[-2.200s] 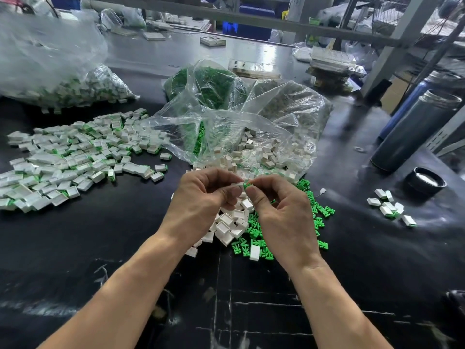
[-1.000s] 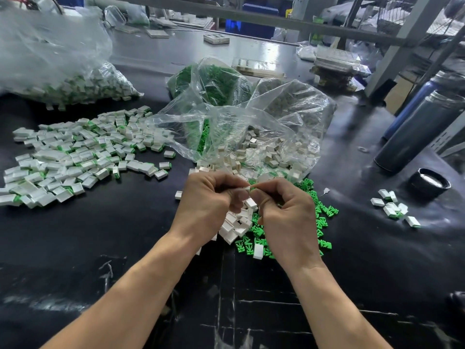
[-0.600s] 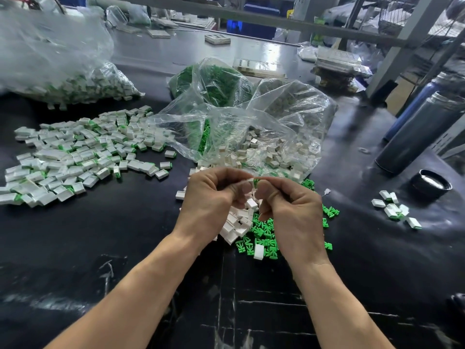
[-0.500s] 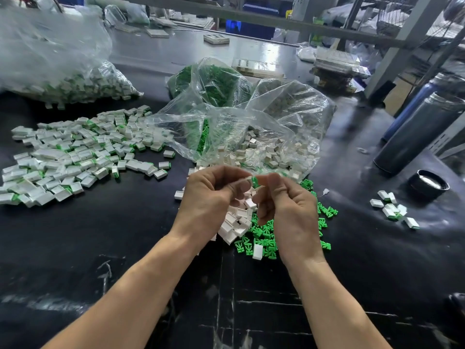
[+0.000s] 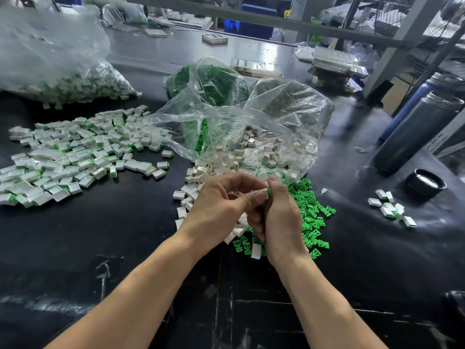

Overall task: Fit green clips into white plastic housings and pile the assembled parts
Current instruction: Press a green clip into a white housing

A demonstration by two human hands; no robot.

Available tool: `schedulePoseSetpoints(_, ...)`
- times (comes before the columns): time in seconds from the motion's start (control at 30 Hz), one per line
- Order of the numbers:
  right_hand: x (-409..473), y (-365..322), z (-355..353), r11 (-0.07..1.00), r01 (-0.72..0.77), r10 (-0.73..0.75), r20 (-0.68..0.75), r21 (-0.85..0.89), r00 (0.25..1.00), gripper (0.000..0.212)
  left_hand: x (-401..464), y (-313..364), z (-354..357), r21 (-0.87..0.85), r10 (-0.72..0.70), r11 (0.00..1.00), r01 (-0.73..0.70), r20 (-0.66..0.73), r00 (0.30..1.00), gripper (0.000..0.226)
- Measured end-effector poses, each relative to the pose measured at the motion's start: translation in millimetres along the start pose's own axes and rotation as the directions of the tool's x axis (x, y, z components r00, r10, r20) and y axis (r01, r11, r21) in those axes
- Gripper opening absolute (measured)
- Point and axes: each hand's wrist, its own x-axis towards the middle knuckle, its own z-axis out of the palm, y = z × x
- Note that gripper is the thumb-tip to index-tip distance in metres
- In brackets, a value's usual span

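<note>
My left hand (image 5: 221, 207) pinches a white housing (image 5: 261, 191) between thumb and fingers, just above the loose parts. My right hand (image 5: 281, 217) presses a green clip (image 5: 268, 191) against the housing's end with its fingertips; most of the clip is hidden. Beneath my hands lie loose white housings (image 5: 191, 195) and loose green clips (image 5: 314, 217) on the black table (image 5: 100, 238). A broad pile of assembled white-and-green parts (image 5: 75, 152) spreads over the table's left side.
An open clear bag of white housings (image 5: 266, 137) and a bag of green clips (image 5: 208, 81) sit behind my hands. A large bag of parts (image 5: 63, 71) lies far left. Right: two dark flasks (image 5: 415, 132), a black lid (image 5: 425, 183), a few assembled parts (image 5: 390, 207).
My hands have stayed together over the loose parts. The green clip seen between my fingertips half a second ago now sits against the housing's end, mostly covered by my right fingers.
</note>
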Motion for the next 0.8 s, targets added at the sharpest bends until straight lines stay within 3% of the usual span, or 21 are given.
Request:
schedulePoseSetpoints(0.47, 1, 3, 3, 0.961, 0.191, -0.206, -0.061, -0.200, 0.977, 0.058, 0, -3, 1, 0.056, -0.001, 0.998, 0.000, 0.012, 1.000, 0.009)
schedulePoseSetpoints(0.8, 7, 11, 4, 0.953, 0.200, -0.239, -0.163, -0.226, 0.957, 0.055, 0, -3, 5, 0.095, 0.015, 0.995, -0.012, -0.027, 1.000, 0.014)
